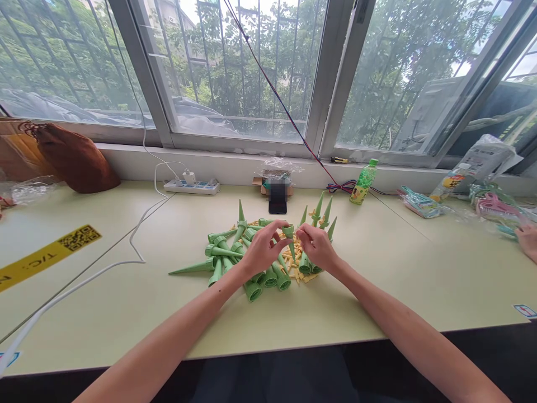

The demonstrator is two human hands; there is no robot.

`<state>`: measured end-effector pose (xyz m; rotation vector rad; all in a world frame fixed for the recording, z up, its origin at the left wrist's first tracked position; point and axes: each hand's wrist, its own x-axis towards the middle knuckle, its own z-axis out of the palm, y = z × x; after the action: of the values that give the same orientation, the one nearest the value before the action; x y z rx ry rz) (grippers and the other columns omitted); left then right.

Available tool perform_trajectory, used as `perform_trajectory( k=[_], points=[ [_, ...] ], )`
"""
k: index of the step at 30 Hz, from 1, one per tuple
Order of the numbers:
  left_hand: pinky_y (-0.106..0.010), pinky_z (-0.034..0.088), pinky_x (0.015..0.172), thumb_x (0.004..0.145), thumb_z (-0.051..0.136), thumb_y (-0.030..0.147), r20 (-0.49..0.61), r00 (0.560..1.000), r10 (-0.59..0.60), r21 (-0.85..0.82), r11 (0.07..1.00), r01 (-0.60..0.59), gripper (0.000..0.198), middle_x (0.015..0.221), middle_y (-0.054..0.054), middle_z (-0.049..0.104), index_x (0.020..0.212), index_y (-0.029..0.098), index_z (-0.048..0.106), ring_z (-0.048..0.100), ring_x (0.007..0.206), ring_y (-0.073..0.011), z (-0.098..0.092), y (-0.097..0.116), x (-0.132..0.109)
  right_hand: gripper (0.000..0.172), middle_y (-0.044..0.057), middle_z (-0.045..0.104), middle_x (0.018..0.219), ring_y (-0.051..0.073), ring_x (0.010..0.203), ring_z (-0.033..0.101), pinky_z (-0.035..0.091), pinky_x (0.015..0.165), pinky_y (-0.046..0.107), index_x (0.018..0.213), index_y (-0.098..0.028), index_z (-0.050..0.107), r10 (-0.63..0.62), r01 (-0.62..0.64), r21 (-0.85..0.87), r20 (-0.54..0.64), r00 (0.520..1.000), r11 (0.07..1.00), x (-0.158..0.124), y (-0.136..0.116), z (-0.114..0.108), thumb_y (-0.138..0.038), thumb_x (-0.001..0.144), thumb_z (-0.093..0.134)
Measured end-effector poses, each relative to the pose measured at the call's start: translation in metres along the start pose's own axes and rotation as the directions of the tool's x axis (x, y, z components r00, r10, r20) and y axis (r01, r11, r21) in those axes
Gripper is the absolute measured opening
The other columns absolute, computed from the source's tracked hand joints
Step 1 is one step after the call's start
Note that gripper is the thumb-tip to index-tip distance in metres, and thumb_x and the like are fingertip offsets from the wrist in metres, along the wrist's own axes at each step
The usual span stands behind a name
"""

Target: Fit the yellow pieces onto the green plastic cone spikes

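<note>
My left hand (264,249) pinches a green plastic plant watering spike (288,232) near its wide top, with the pointed end hanging down. Close to its right side is my right hand (318,243), fingers pressed together; whatever they hold is hidden. Several more green spikes (226,252) lie in a loose heap left of and beneath my left hand. Small yellow plastic pieces (290,258) are scattered between the hands. Behind and below my right hand, other green spikes (319,207) stand upright or lie, some with yellow pieces by them.
A phone (277,198) leans at the back, with a power strip (192,186) to its left and a green bottle (364,182) to its right. A white cable (140,246) runs over the table's left side. At the right edge, another person's hand (527,239) is near packaged brushes (495,207).
</note>
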<state>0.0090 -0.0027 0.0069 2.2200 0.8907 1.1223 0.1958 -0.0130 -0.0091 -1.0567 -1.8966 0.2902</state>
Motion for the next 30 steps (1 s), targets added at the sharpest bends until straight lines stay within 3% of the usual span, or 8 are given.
perform_trajectory(
  k=[11, 16, 18, 21, 24, 27, 30],
  points=[
    [-0.020, 0.045, 0.055, 0.090, 0.053, 0.032, -0.050, 0.996, 0.080, 0.089, 0.993, -0.075, 0.034, 0.101, -0.005, 0.063, 0.121, 0.023, 0.043, 0.059, 0.064, -0.0094, 0.003, -0.004, -0.003, 0.035, -0.005, 0.037, 0.055, 0.010, 0.051, 0.032, 0.030, 0.052, 0.024, 0.067, -0.021, 0.035, -0.021, 0.021, -0.003, -0.004, 1.000, 1.000, 0.001, -0.003, 0.000, -0.037, 0.098, 0.036],
    [-0.020, 0.044, 0.056, 0.091, 0.052, 0.033, -0.054, 0.993, 0.105, 0.121, 0.988, -0.098, 0.033, 0.080, 0.000, 0.061, 0.122, 0.022, 0.044, 0.058, 0.061, -0.0108, 0.003, -0.006, -0.003, 0.036, -0.004, 0.040, 0.055, 0.010, 0.050, 0.033, 0.031, 0.052, 0.024, 0.067, -0.021, 0.037, -0.018, 0.018, 0.008, -0.001, 1.000, 1.000, 0.001, -0.005, 0.000, -0.039, 0.098, 0.035],
    [-0.020, 0.044, 0.055, 0.091, 0.052, 0.033, -0.065, 0.993, 0.102, 0.109, 0.990, -0.094, 0.033, 0.084, -0.001, 0.061, 0.121, 0.023, 0.044, 0.058, 0.062, -0.0103, 0.003, -0.005, -0.003, 0.036, -0.004, 0.040, 0.055, 0.010, 0.051, 0.033, 0.031, 0.052, 0.024, 0.067, -0.021, 0.039, -0.013, 0.013, 0.008, -0.015, 1.000, 1.000, 0.000, -0.007, 0.000, -0.039, 0.098, 0.036],
    [-0.019, 0.044, 0.054, 0.090, 0.053, 0.035, -0.096, 0.993, 0.069, 0.053, 0.997, -0.064, 0.033, 0.103, -0.005, 0.059, 0.120, 0.023, 0.043, 0.057, 0.063, -0.0081, 0.003, -0.003, -0.001, 0.034, -0.004, 0.040, 0.056, 0.010, 0.051, 0.033, 0.031, 0.053, 0.024, 0.068, -0.020, 0.043, -0.001, 0.002, 0.009, -0.055, 0.999, 1.000, 0.000, -0.010, 0.001, -0.038, 0.098, 0.039],
    [-0.018, 0.043, 0.049, 0.088, 0.056, 0.041, -0.102, 0.995, 0.010, -0.026, 1.000, -0.012, 0.041, 0.108, -0.007, 0.055, 0.121, 0.023, 0.041, 0.056, 0.062, -0.0072, 0.003, 0.000, 0.000, 0.033, -0.003, 0.043, 0.058, 0.011, 0.052, 0.036, 0.031, 0.053, 0.024, 0.071, -0.020, 0.047, 0.007, -0.006, 0.015, -0.094, 0.996, 1.000, -0.001, -0.012, 0.003, -0.038, 0.097, 0.040],
    [-0.016, 0.040, 0.045, 0.087, 0.055, 0.048, -0.090, 0.995, -0.033, -0.113, 0.993, 0.022, 0.044, 0.099, -0.005, 0.055, 0.120, 0.022, 0.040, 0.054, 0.057, -0.0068, 0.003, 0.000, 0.001, 0.031, -0.002, 0.047, 0.060, 0.011, 0.053, 0.039, 0.033, 0.053, 0.024, 0.074, -0.019, 0.051, 0.014, -0.010, 0.029, -0.131, 0.991, 1.000, 0.000, -0.012, 0.003, -0.038, 0.097, 0.041],
    [-0.017, 0.039, 0.045, 0.093, 0.040, 0.052, -0.082, 0.993, -0.087, -0.245, 0.967, 0.064, 0.041, 0.075, 0.001, 0.057, 0.120, 0.020, 0.041, 0.048, 0.047, -0.0061, 0.003, 0.001, 0.002, 0.030, -0.001, 0.050, 0.062, 0.012, 0.055, 0.043, 0.036, 0.055, 0.025, 0.077, -0.019, 0.053, -0.001, 0.005, 0.029, -0.148, 0.989, 1.000, 0.000, -0.012, 0.002, -0.038, 0.097, 0.042]
  ],
)
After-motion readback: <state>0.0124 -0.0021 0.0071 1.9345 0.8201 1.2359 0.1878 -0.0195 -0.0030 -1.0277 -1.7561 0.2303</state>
